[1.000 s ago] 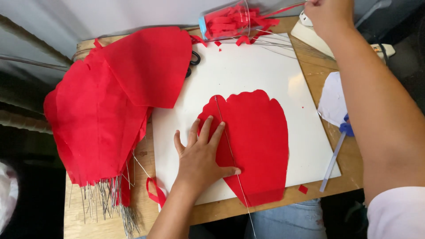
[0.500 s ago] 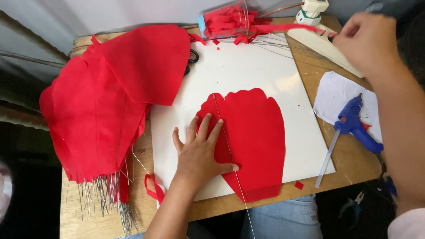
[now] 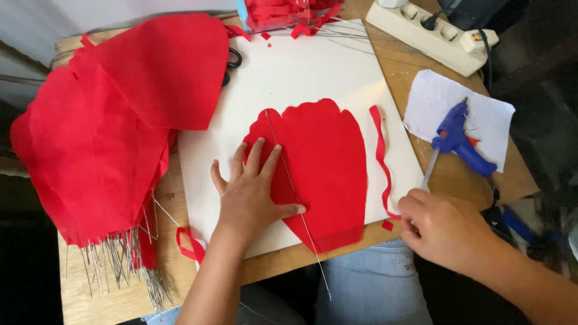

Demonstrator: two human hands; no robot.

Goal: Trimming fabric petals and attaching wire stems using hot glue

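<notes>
Red petal-shaped fabric piece [image 3: 319, 168] with a scalloped top lies flat on the white rectangular board [image 3: 301, 78] that covers the middle of the wooden bench [image 3: 120, 295], its pointed tip reaching the near edge. A thin straight wire [image 3: 289, 180] runs down its length and sticks out past that edge. The left hand [image 3: 250, 192] lies spread, palm down, fingers wide and closed on nothing, pressing the left side of the petal just beside the wire. The right hand [image 3: 442, 232] is at the near right corner of the board, fingers curled; its grip looks pinched on the lower end of a narrow red fabric strip [image 3: 380, 156] that curls along the petal's right side, though the fingertips hide the contact.

By the look of it the petal is light, limp and easily shifted, so it is best held flat or lifted at its rim; the wire looks stiff but bendable.

A stack of similar red wired petals [image 3: 102, 132] overhangs the left edge. The blue glue gun [image 3: 460, 141] rests on white paper [image 3: 481, 102] at the right edge. Black scissor handles [image 3: 232, 59] peek from under the stack; the clear box of red scraps [image 3: 283, 12] at the far edge is cut off.
</notes>
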